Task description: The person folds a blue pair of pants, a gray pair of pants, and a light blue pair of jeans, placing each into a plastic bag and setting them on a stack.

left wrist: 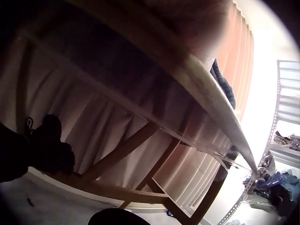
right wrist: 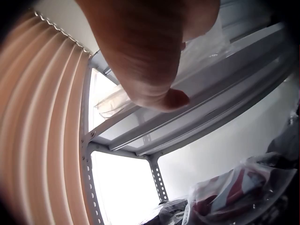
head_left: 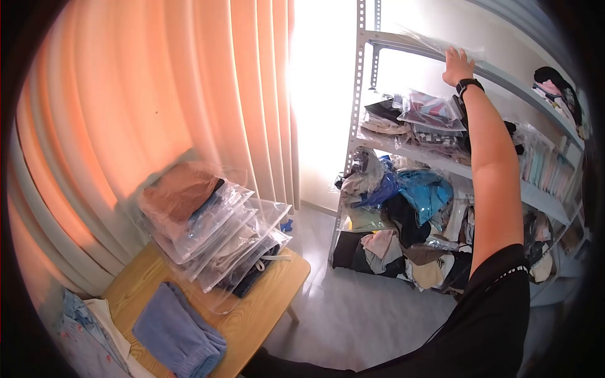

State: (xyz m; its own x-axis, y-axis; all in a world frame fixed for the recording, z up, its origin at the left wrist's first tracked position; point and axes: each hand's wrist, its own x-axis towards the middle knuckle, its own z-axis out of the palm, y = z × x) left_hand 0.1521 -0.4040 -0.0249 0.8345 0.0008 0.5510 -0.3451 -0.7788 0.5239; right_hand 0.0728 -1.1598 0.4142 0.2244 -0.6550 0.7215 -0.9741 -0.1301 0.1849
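My right hand (head_left: 459, 66) is raised to the front edge of the upper metal shelf (head_left: 403, 43), its fingers spread at clear plastic packaging (head_left: 435, 43) lying there. In the right wrist view the thumb hangs apart in front of the shelf edge, and plastic (right wrist: 206, 49) shows beyond the hand. The left hand (left wrist: 201, 28) appears only as a dark blur at the wooden table's edge (left wrist: 206, 89); its fingers are hidden. On the table (head_left: 287, 277) lie folded blue trousers (head_left: 176, 331) and a stack of clothes in clear bags (head_left: 214, 233), a brown garment (head_left: 183, 192) uppermost.
Bagged clothes (head_left: 432, 110) fill the middle shelf, and loose garments (head_left: 422, 189) heap lower down. Folded pieces (head_left: 548, 164) stand in a row at right. A curtain (head_left: 208, 82) hangs behind the table. Patterned light-blue cloth (head_left: 88, 334) lies at the table's left.
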